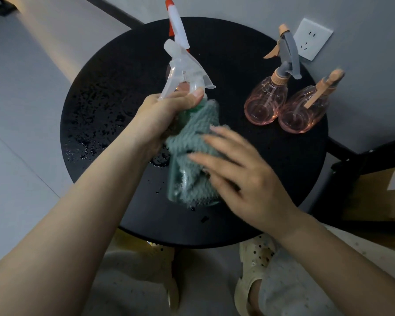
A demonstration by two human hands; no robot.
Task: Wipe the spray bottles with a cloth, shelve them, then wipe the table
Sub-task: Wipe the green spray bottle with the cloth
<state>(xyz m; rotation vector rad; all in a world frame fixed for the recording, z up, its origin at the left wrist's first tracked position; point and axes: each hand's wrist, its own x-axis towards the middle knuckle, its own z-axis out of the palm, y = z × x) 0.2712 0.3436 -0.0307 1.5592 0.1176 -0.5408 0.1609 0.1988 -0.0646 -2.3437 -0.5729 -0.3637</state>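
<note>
1. A green spray bottle [176,179] is held up over the round black table [271,169], gripped at the neck by the left hand [167,112], whose fingers are curled round it just under the clear trigger head [183,71].
2. A grey-green cloth [192,142] is pressed against the bottle's body by the right hand [242,179]; the fingers are laid out straight and flat on the cloth, not clenched. The hand is blurred, so a wiping stroke is judged to be under way.
3. Two pink spray bottles [265,103] are seen standing side by side, touching, at the table's far right, below a wall socket [312,38]. Whether they have been wiped cannot be told.
4. A white sprayer with an orange tip [177,23] is visible behind the held bottle; its body is hidden.
5. Water droplets [89,124] are spread over the table's left side, so the table wipe is judged not yet done.
6. No bottle is seen on a shelf; shelving is judged still ahead, and the task at an early stage.
</note>
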